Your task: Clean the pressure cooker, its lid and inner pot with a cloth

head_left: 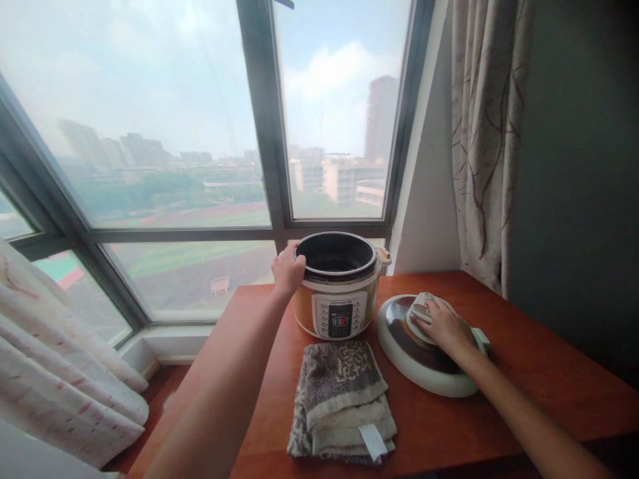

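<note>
On the red-brown wooden table (524,372) by the window stands an electric pressure cooker (338,293), its lid off and its dark inner pot open to the room. The left hand (288,269) grips the cooker's rim on its left side, fingers curled over the edge. The right hand (446,326) rests palm-down on the pale handle of the cooker's lid (424,359), fingers closed around that handle — the lid lies flat on the table just right of the cooker, dark dome up, white rim touching the wood. In front of the cooker, nearer the table's edge, lies a folded grey patterned towel (342,402) with a white tag showing. Behind it all the large window (269,133) looks out over buildings and a sports field, and patterned curtains (482,133) hang to the right — more curtain cloth bunches at the lower left.
</note>
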`<action>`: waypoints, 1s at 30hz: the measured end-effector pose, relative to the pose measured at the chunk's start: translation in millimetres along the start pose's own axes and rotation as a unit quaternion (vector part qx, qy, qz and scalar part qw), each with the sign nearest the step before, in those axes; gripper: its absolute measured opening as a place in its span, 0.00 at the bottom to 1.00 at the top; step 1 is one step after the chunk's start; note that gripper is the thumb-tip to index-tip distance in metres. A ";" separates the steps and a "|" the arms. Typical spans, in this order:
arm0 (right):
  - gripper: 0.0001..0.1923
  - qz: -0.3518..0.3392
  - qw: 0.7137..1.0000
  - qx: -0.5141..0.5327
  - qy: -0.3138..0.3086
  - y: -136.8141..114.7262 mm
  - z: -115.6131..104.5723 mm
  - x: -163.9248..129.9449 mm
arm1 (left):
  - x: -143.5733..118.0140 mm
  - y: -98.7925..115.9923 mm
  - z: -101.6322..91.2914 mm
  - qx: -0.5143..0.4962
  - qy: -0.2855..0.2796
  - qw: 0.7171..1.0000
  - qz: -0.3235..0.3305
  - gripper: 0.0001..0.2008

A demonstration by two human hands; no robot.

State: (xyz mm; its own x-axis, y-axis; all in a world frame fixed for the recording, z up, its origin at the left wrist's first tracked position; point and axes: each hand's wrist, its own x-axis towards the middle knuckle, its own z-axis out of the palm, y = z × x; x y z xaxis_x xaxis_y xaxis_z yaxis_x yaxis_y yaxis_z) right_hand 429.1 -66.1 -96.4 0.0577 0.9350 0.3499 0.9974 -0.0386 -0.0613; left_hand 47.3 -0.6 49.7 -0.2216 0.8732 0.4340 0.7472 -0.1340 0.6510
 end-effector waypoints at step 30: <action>0.25 -0.034 0.938 0.277 0.205 -102.6 -215.2 108.0 | 21.3 -47.5 -11.4 -0.294 0.028 0.954 -0.054 0.26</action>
State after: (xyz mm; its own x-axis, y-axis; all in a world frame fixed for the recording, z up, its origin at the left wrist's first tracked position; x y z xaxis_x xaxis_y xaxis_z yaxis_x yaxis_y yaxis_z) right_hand 342.4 -37.0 148.9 0.1203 0.7107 0.6931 0.8299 0.3112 -0.4630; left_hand -0.1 19.0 35.2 -0.3232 0.8727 0.3659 0.2407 -0.2981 0.9237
